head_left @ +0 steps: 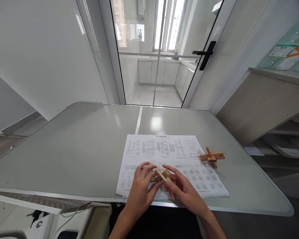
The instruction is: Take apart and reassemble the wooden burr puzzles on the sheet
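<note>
Both my hands meet over the near edge of a printed instruction sheet (169,156). My left hand (141,191) and my right hand (181,189) pinch a small cluster of light wooden puzzle pieces (161,174) between their fingertips, just above the paper. A second wooden assembly (211,157), cross-shaped with a number on one bar, lies on the sheet's right edge, apart from my hands.
The sheet lies on a grey folding table (77,149) with a seam down its middle. A glass door with a black handle (206,54) stands behind the table. Wooden shelving (271,103) is at the right. A white device with a cable (42,224) sits below the table's left front edge.
</note>
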`<state>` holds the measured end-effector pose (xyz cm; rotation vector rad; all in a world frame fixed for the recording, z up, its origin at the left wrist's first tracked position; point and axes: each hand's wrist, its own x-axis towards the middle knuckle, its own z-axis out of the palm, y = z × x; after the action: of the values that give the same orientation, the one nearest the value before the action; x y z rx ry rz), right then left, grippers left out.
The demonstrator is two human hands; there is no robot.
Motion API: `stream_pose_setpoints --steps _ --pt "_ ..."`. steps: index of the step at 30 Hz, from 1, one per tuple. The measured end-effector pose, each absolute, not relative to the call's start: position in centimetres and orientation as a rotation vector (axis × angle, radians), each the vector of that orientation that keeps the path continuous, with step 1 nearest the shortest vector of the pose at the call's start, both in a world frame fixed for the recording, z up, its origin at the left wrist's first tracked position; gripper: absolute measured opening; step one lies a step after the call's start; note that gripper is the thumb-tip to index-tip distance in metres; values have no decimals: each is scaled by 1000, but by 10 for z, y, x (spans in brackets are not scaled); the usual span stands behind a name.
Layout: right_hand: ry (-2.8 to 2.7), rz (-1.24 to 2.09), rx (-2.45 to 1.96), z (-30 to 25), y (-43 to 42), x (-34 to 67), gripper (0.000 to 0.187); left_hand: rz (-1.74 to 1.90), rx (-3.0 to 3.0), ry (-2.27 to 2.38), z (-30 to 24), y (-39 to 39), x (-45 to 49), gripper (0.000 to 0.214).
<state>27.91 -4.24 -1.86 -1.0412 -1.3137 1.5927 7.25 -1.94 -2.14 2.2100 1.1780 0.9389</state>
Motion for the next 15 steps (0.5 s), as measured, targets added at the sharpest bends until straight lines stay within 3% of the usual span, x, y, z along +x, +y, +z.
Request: stream_pose_setpoints --steps 15 --pt "-1311 1568 -1079 -18 -43 277 64 967 2230 1190 -22 -19 73 20"
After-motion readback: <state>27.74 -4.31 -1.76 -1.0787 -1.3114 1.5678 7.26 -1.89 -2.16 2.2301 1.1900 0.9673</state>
